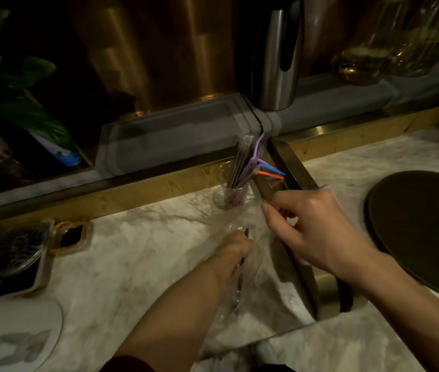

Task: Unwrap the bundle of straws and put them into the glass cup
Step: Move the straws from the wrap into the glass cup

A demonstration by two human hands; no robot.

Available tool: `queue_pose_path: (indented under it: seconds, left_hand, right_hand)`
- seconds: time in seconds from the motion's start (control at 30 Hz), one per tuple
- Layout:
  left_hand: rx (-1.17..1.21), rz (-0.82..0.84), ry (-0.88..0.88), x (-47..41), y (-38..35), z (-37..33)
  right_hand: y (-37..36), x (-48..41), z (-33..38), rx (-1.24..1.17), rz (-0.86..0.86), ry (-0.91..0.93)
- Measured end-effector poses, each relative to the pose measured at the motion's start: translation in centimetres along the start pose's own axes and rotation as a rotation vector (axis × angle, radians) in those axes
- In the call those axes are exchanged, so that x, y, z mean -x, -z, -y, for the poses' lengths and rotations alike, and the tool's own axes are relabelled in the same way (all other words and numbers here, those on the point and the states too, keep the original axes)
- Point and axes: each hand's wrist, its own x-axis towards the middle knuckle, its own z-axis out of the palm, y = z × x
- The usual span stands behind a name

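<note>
A clear glass cup (229, 196) stands on the marble counter near the wooden ledge, holding several straws (250, 165) in purple, blue, orange and dark colours, their bent tops leaning right. In front of it lies a clear plastic wrapper (242, 277), crumpled and stretched toward me. My left hand (236, 247) is closed around the wrapper with a dark straw inside it. My right hand (312, 232) pinches the wrapper's upper right edge, just right of the cup.
A round dark tray (422, 232) lies at the right. A steel jug (277, 55) stands on the grey ledge behind. A glass-lidded container (22, 251) and a white mug (11, 336) sit at the left. A brass strip (293, 253) crosses the counter.
</note>
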Motion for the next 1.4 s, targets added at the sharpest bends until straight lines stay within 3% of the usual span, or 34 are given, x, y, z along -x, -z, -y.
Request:
queue_pose_path:
  seconds: [0.3,0.57,0.83,1.1,1.4]
  left_hand:
    - [0.045,0.049,-0.116,2.6,2.9,0.0]
    - [0.143,0.124,-0.394,6.7,6.8,-1.2]
    - [0.363,0.004,-0.622,12.6,12.2,-2.3]
    - [0.337,-0.044,-0.703,17.4,17.4,-4.7]
    - [0.642,-0.107,-0.998,17.4,26.0,-11.3]
  right_hand:
    - [-0.2,-0.8,0.8,0.021,-0.119,-0.024]
    - [-0.8,-1.6,0.7,-0.009,-0.137,-0.085]
    - [-0.9,-2.1,0.4,-0.042,-0.059,-0.073]
    - [-1.0,-2.8,0.0,-0.035,-0.053,-0.056]
    - [-1.4,-3.2,1.3,-0.037,-0.008,-0.059]
